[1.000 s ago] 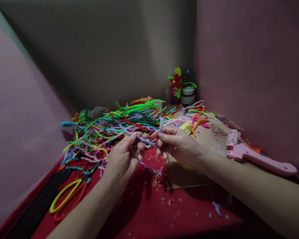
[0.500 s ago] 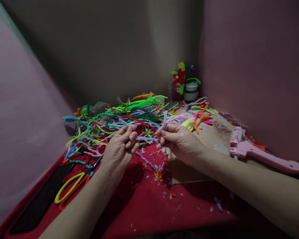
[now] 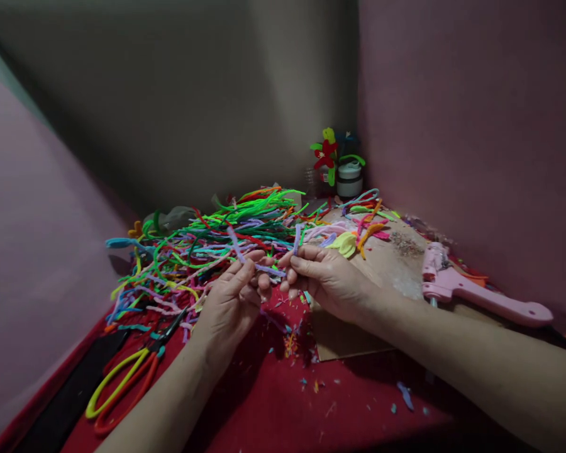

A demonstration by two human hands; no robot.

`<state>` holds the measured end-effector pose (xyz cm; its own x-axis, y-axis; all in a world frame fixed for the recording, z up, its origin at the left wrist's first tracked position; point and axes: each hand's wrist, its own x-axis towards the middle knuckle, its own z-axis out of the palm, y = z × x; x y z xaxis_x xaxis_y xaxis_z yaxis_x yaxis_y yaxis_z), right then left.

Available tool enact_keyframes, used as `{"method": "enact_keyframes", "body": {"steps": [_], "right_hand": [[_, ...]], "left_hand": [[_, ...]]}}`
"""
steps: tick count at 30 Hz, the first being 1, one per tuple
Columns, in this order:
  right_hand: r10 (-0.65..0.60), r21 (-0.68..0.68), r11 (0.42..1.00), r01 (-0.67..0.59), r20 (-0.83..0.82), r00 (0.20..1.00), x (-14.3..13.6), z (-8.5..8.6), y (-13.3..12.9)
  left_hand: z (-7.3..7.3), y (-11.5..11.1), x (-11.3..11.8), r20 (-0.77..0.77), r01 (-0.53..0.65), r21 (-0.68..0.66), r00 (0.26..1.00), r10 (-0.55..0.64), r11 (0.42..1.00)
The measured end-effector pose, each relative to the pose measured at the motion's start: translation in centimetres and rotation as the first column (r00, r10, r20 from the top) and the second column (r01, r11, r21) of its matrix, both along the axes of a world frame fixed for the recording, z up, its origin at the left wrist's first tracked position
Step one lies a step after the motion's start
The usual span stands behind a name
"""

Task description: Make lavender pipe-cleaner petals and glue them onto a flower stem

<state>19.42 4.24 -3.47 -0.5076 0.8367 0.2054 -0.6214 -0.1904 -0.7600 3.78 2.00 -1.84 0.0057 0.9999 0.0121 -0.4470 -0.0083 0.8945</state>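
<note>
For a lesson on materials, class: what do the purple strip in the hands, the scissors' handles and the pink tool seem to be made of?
Purple strip: fuzzy, matt fibre; its ends stand up unsupported, suggesting a wire core.
Scissors' handles: probably smooth plastic, judging by their even, bright colour.
Pink tool: likely hard plastic, smooth with a faint sheen.

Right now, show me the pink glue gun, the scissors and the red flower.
Pink glue gun (image 3: 493, 298): head view, handle.
Scissors (image 3: 109, 385): head view, yellow grip.
Red flower (image 3: 326, 153): head view, petals.

Forearms (image 3: 490, 371), cut off by frame edge; scissors' (image 3: 120, 384) tips, indistinct; counter's (image 3: 273, 415) near edge, in darkness.
</note>
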Motion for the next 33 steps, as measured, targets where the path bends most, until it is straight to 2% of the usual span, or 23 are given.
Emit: {"method": "enact_keyframes", "body": {"steps": [4, 7, 11, 16, 19, 24, 26, 30, 33], "right_hand": [[0.023, 0.050, 0.998, -0.025, 0.046, 0.999, 0.0, 0.0, -0.1], [-0.050, 0.015, 0.999, 0.049, 0.083, 0.995, 0.1, 0.1, -0.2], [-0.090, -0.042, 0.994, 0.099, 0.187, 0.978, 0.1, 0.1, -0.3], [-0.047, -0.018, 0.998, 0.053, 0.243, 0.969, 0.2, 0.5, -0.9], [0.008, 0.026, 0.999, -0.018, 0.324, 0.946, 0.3, 0.7, -1.2], [0.057, 0.132, 0.981, -0.142, 0.504, 0.862, 0.1, 0.4, -1.4], [0.079, 0.102, 0.984, -0.146, 0.484, 0.871, 0.0, 0.1, -1.4], [0.079, -0.066, 0.996, -0.062, 0.296, 0.952, -0.1, -0.2, -1.0], [0.069, -0.164, 0.986, -0.028, 0.250, 0.966, 0.0, -0.2, -0.7]], "left_hand": [[-0.5, -0.3, 0.5, -0.096, 0.147, 0.011, 0.985, -0.145, 0.989], [-0.6, -0.3, 0.3, -0.141, 0.105, 0.034, 0.985, -0.100, 0.994], [-0.3, -0.1, -0.1, -0.123, 0.057, -0.023, 0.991, -0.060, 0.998], [-0.2, 0.0, -0.2, -0.012, 0.052, -0.039, 0.999, -0.053, 0.998], [-0.2, -0.2, -0.2, -0.030, 0.072, -0.075, 0.997, -0.074, 0.995], [-0.2, -0.6, 0.0, -0.095, 0.153, -0.161, 0.981, -0.169, 0.975], [-0.1, -0.7, 0.1, -0.109, 0.161, -0.117, 0.979, -0.174, 0.980], [0.4, -1.1, 0.5, -0.087, 0.080, -0.036, 0.993, -0.083, 0.996], [0.9, -1.3, 0.8, -0.088, 0.030, 0.000, 0.996, -0.030, 1.000]]}}
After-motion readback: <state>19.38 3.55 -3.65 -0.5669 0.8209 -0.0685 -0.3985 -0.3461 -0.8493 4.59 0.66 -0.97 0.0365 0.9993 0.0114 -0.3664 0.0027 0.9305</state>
